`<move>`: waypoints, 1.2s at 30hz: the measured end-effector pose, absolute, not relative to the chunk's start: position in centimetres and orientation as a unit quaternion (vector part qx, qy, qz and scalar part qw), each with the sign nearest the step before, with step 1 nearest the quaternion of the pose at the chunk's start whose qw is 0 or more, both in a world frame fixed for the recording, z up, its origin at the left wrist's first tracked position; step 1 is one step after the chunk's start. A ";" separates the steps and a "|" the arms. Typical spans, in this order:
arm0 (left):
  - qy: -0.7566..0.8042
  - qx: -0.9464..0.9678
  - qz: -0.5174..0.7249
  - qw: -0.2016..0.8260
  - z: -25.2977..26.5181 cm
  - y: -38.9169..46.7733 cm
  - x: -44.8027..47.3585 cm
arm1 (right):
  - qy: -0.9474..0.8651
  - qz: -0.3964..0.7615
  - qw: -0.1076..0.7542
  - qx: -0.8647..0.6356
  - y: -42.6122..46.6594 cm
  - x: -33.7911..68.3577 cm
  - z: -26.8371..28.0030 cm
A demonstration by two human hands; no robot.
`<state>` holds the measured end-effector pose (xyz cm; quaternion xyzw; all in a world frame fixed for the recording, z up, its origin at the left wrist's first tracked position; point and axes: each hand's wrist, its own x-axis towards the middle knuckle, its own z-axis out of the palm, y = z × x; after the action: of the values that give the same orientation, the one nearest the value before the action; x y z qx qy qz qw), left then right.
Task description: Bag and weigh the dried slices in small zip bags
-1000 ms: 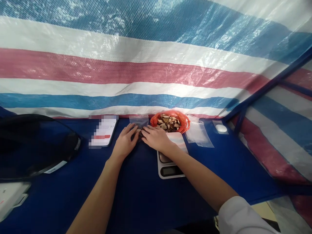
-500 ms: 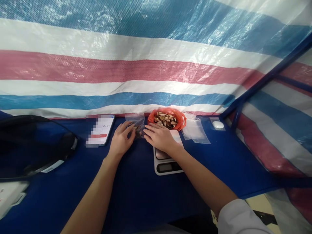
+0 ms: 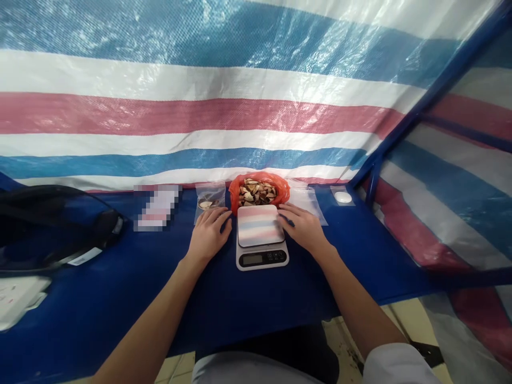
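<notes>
One left hand (image 3: 208, 233) and one right hand (image 3: 304, 226), loosely spread, flank the white rectangular digital scale (image 3: 260, 228) at lower centre; pushing it back could spill brown dried slices (image 3: 258, 193) from the red plastic bag (image 3: 234, 198).

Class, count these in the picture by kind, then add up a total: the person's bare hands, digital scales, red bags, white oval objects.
Bare hands: 2 (left hand, right hand)
Digital scale: 1
Red bag: 1
White oval object: 1
Total: 5
</notes>
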<state>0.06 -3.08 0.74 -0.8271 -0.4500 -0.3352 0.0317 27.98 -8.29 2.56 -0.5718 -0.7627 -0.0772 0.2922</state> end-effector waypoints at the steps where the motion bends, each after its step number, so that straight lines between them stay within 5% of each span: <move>1: -0.453 -0.828 -0.329 0.032 0.6 -3.4 0.2 | -0.755 -0.079 0.295 -0.581 -8.7 28.9 2.3; 16: -0.481 -0.845 -0.236 0.001 -1.8 -4.3 0.0 | -0.772 -0.020 0.222 -0.595 -9.9 32.0 -1.8; 36: -0.464 -0.847 -0.259 -0.004 -1.2 -3.8 0.6 | -0.748 -0.020 0.249 -0.615 -8.6 34.6 -0.3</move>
<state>0.59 -3.80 -1.21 -0.8473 -0.4637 -0.2590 -0.0037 34.56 -8.62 -0.29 -0.6154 -0.7477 -0.0202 0.2486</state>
